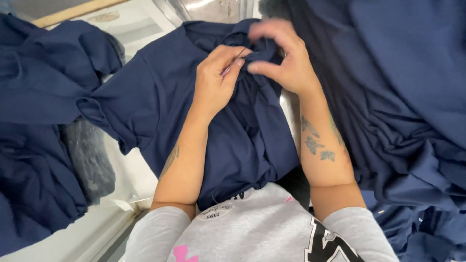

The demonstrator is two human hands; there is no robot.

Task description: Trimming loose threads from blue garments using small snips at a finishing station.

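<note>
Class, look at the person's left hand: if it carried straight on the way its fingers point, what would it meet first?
The left hand points up and right, so it would probably first meet the bunched navy shirt fabric it pinches, then the right hand. Depth is unclear.

The shirt is matt navy knit cloth, soft and creased, as are the heaps beside it. The table looks smooth, white and slightly glossy. The sweatshirt is matt grey fleece.
</note>
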